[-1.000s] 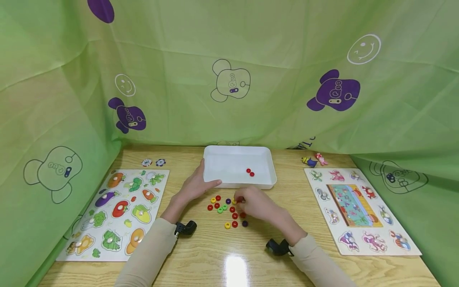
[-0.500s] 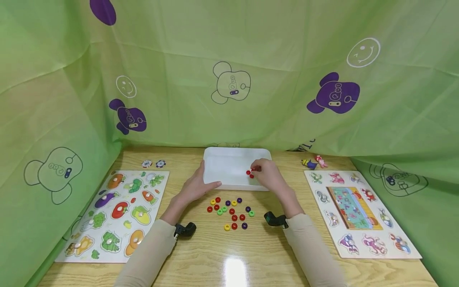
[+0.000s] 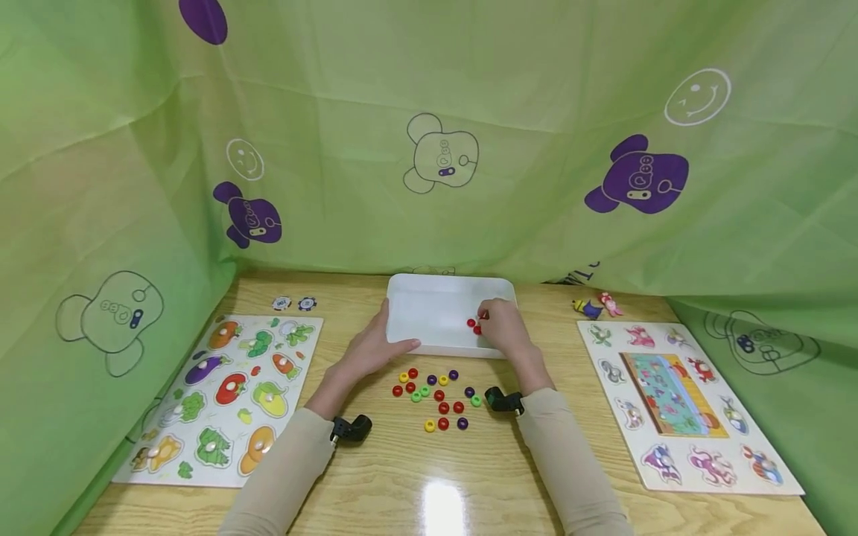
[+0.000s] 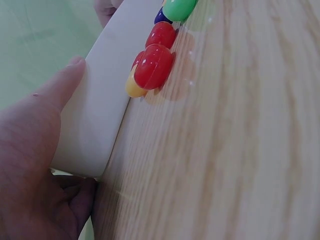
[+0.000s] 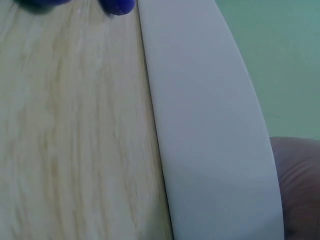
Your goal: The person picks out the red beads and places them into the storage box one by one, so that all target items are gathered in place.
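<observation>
Pinching red bead (image 3: pixel 484 316), right hand (image 3: pixel 504 326) newly inside white tray (image 3: pixel 429 309), left hand (image 3: pixel 370 348) gripping its side.

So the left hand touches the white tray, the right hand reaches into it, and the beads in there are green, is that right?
Not quite: the beads in the white tray are red, as the head view shows. The left hand does touch the tray, and the right hand does reach in.

A wooden table (image 3: pixel 375 476) bears a white tray (image 3: pixel 429 309), beads (image 3: pixel 444 408), puzzle boards (image 3: pixel 224 417), chips (image 3: pixel 307 304) and figurines (image 3: pixel 587 309)
</observation>
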A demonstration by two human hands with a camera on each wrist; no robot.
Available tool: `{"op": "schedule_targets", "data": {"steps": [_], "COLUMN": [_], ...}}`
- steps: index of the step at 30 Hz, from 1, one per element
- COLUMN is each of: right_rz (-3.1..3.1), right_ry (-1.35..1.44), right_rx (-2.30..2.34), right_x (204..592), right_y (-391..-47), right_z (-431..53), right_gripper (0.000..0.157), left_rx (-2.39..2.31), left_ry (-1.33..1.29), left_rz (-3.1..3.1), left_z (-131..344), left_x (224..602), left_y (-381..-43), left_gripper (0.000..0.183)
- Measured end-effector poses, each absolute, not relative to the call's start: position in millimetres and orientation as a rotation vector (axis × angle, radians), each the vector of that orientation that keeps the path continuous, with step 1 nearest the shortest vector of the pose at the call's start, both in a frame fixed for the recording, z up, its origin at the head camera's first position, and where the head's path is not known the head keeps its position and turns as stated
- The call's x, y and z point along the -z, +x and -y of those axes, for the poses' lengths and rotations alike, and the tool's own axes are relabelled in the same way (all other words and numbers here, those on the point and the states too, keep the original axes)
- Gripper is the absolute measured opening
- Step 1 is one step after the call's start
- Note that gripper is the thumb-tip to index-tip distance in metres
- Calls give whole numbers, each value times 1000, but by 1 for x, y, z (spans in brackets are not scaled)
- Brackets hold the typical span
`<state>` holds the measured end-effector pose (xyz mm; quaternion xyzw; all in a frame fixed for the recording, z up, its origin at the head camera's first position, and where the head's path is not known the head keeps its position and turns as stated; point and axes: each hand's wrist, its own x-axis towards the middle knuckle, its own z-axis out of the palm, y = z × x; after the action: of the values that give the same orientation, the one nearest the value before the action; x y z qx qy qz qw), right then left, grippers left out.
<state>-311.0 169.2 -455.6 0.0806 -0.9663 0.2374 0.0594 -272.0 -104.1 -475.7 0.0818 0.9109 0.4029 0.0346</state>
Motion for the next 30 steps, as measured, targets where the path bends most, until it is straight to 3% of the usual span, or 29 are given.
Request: {"op": "schedule_targets", "data": {"steps": [16, 30], "right_rz": [2802, 2867], "right_ry": [377, 868], "right_rx": [-750, -788], "right_x": [443, 413], "right_y": [-300, -237], "right_z": [-165, -152], "right_gripper": [14, 14], "left_rx": [-1227, -1226], "left_ry": [216, 202], "left_rz": [-2795, -2775], "left_z": [104, 105], "left_x": [474, 474], "left_y": [-272, -272], "left_gripper": [117, 117]}}
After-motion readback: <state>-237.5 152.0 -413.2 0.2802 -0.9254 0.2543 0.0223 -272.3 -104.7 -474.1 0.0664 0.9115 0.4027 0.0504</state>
